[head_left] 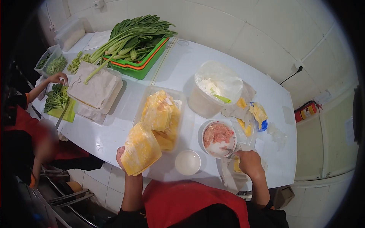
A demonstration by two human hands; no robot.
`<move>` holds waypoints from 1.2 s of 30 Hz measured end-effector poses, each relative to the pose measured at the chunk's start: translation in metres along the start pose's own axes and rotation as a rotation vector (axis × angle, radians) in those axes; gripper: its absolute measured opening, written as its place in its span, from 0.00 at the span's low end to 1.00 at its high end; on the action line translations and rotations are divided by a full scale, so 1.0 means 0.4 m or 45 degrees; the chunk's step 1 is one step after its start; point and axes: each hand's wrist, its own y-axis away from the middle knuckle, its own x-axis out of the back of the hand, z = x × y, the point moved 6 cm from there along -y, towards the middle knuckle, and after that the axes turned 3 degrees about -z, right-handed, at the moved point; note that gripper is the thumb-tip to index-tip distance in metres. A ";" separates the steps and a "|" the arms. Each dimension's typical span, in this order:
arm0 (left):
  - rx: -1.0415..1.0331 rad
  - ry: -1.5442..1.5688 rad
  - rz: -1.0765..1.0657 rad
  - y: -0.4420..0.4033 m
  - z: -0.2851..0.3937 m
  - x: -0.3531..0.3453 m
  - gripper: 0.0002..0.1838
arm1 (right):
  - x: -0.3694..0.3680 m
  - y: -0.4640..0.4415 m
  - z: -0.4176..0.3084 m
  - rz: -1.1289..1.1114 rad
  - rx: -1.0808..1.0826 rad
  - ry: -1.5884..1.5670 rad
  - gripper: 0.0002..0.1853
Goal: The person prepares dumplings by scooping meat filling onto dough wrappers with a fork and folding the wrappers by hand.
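Observation:
My left hand (121, 156) is closed on a stack of yellow, flour-dusted dough wrappers (141, 149), held tilted at the near end of a clear plastic container (181, 114). More yellow wrappers (159, 112) lie folded inside that container. My right hand (249, 163) is closed around a metal spoon (229, 149), whose end reaches into a white bowl (219, 153) of pink minced meat (218, 133). The spoon's handle is mostly hidden in my fist. Between my hands stands a small white bowl (188, 162) with what looks like clear liquid.
A plastic-lined tub of white flour (205, 102) stands behind the meat bowl, with wrappings and yellow scraps (258, 114) beside it. Green and orange baskets (140, 72) hold leafy greens. At left, a co-worker's hand (57, 78) and a knife (62, 113) are near chopped greens.

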 end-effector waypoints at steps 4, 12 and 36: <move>-0.012 -0.005 0.002 0.004 0.008 0.005 0.24 | 0.002 0.021 -0.024 -0.117 0.186 -0.163 0.16; -0.014 0.014 0.005 -0.003 0.004 0.022 0.24 | -0.011 0.002 -0.047 -0.034 0.169 -0.358 0.16; -0.001 -0.050 0.002 -0.001 0.008 0.016 0.25 | 0.017 0.008 0.025 -0.048 0.087 -0.161 0.15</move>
